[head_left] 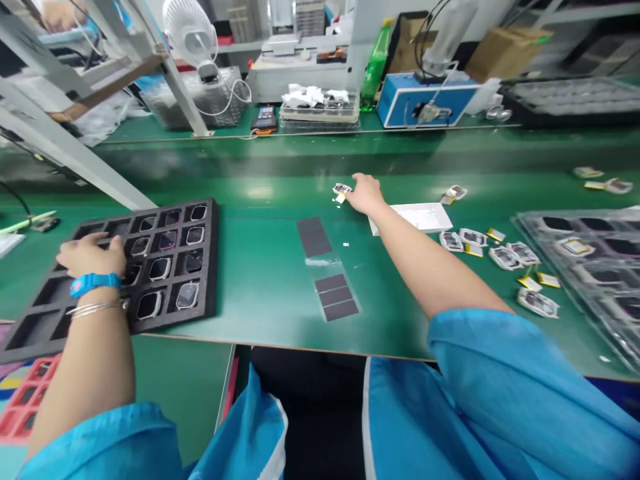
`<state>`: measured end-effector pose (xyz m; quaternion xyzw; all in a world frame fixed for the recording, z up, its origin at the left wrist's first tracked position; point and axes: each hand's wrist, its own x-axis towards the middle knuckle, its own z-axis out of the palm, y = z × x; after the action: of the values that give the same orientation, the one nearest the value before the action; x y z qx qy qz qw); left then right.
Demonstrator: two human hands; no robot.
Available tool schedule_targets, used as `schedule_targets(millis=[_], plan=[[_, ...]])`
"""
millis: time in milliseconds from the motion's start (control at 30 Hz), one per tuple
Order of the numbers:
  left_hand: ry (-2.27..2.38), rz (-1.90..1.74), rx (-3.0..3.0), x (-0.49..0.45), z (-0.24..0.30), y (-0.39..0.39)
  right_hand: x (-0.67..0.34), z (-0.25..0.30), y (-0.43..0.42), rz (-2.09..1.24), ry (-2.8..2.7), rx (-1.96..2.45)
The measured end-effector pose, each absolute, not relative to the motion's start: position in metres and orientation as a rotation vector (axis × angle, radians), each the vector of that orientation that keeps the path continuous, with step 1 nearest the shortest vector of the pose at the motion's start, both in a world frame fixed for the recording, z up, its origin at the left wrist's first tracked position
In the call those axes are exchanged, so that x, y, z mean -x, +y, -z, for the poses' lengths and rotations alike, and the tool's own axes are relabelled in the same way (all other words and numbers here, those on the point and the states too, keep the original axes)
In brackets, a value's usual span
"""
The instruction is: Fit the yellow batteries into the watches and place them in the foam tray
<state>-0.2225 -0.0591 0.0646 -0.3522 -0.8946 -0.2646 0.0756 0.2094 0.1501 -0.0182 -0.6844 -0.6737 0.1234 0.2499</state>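
My left hand (94, 256) hovers over the left part of a black foam tray (213, 267), thumb and fingers apart; its fingertips partly hide the compartments beneath. Square smartwatch bodies (160, 268) fill several of the tray's compartments. Across the bench, my right hand (367, 195) is spread, with the thumb at the edge of a small white watch casing (342, 189). A yellow-edged battery (341, 198) lies just below that casing. Under my right forearm sits a shallow white box (425, 217).
Dark adhesive strips on a clear sheet (337, 297) lie mid-bench. More watch casings (505, 258) and loose batteries (549, 279) are scattered at right, beside clear plastic trays (590, 267). A grey post (107, 170) slants down at left. A green bottle (376, 67) stands behind.
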Motion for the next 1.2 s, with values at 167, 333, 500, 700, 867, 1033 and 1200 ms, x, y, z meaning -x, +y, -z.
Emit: schedule_targets(millis=[167,333,500,700,867,1033,1200], plan=[[-2.076,1.145,1.44,0.205,-0.055,-0.057,-0.19,0.031,0.175,-0.462,-1.84,1.863],[-1.644,1.317,1.785,0.119,-0.055,-0.054,-0.181,0.035,0.179,-0.439,-1.848,1.832],[-1.818,1.498,2.152,0.047,-0.039,-0.04,-0.187,0.021,0.158,-0.409,-1.763,1.713],[-2.095,2.003,2.506,-0.017,0.007,-0.003,-0.192,0.008,0.075,-0.732,-1.602,1.148],[-2.322,1.607,2.446,-0.033,0.036,0.028,-0.198,0.023,0.039,-0.83,-1.565,1.151],[-2.318,1.705,2.158,-0.01,0.044,0.037,-0.209,0.034,0.047,-0.786,-1.603,1.235],[-2.615,2.207,1.452,0.01,0.042,0.048,-0.175,0.03,0.058,-0.735,-1.942,1.227]])
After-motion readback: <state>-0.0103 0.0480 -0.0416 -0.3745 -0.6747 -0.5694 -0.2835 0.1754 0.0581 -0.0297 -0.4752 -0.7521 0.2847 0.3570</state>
